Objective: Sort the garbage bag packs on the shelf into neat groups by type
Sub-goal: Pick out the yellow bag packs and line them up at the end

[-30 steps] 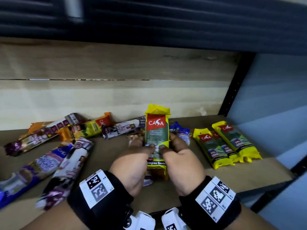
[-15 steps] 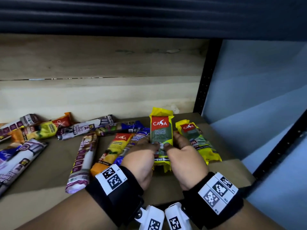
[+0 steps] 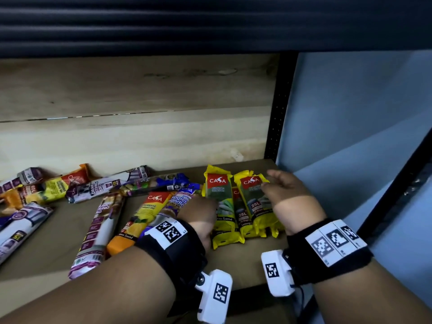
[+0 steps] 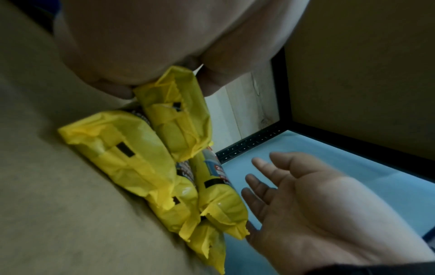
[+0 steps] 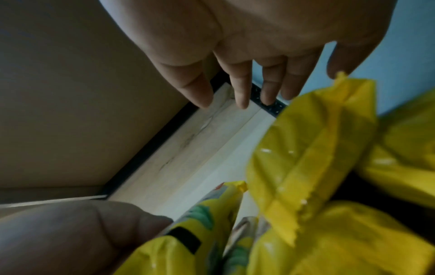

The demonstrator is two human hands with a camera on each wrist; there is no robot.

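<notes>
L hand [image 3: 201, 213] pinches yellow Casa pack [image 3: 218, 202] w/ others on shelf [image 3: 58, 230]; R hand [image 3: 287, 195] open, empty.

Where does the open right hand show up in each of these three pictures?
Head: right hand, right of centre, fingers spread beside the yellow packs.
Left wrist: lower right, palm showing, right of the packs.
Right wrist: top, fingers pointing down above the packs.
Shared landmark: the black shelf post.
</notes>
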